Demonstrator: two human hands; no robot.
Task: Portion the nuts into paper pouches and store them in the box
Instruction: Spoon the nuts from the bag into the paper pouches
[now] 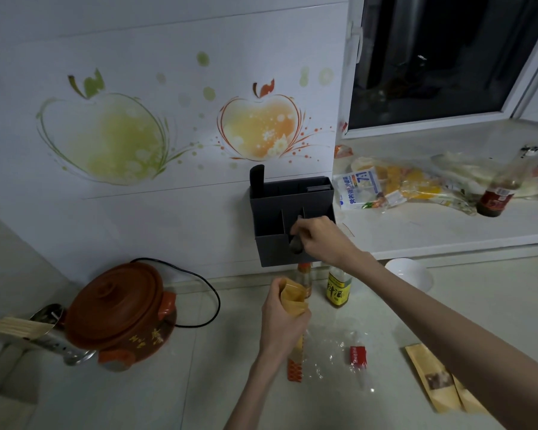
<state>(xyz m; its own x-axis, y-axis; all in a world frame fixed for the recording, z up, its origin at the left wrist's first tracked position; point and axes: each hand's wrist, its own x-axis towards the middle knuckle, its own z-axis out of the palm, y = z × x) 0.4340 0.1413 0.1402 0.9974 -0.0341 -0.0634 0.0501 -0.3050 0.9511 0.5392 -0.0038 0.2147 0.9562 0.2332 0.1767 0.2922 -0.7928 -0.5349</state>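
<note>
Left hand [281, 318] curled round an open paper pouch [292, 297]: light, soft, easily crushed. Best held near the mouth. Right hand [319, 240], above, pinching what looks like a dark scoop [295, 243].

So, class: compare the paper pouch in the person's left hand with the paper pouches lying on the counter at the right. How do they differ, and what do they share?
The held pouch is gripped by the left hand and stands upright; the counter pouches lie flat and untouched. The held pouch's mouth is spread open at the top; the counter pouches look flat and unopened. Both are tan paper.
</note>
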